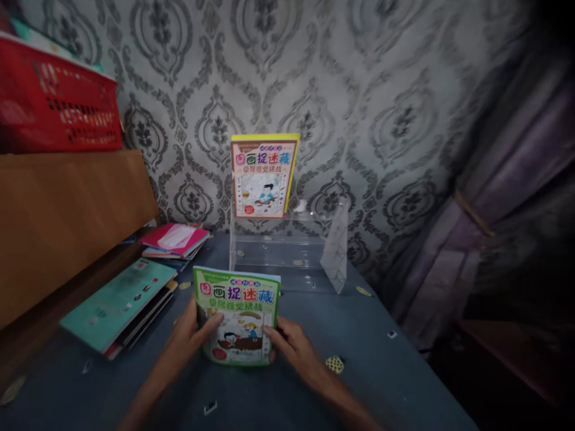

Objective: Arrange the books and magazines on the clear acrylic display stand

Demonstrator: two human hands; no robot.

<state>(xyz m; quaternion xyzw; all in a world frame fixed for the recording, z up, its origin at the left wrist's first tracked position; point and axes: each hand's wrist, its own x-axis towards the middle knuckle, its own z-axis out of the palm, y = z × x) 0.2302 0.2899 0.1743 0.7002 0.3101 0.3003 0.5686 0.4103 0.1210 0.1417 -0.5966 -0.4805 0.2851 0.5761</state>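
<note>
Between my two hands a green-bordered children's picture book (pixel 238 323) is held upright, its cover facing me. My left hand (pixel 193 326) grips its left edge, with the thumb on the cover. At the right edge, my right hand (pixel 291 341) grips it too, thumb in front. The fingers behind the book are hidden. Just beyond stands a clear acrylic tiered rack (pixel 335 251). On its upper tier, to the left, rests a similar book (pixel 260 179) with a pinkish-brown cover, and a yellow edge shows behind it.
Left on the blue-grey table (pixel 368 371) lie a stack of books with a teal cover (pixel 121 302) and a pile topped by a pink book (pixel 175 237). A red basket (pixel 81 108) sits on a brown box (pixel 67 221). A purple curtain (pixel 494 185) hangs at right.
</note>
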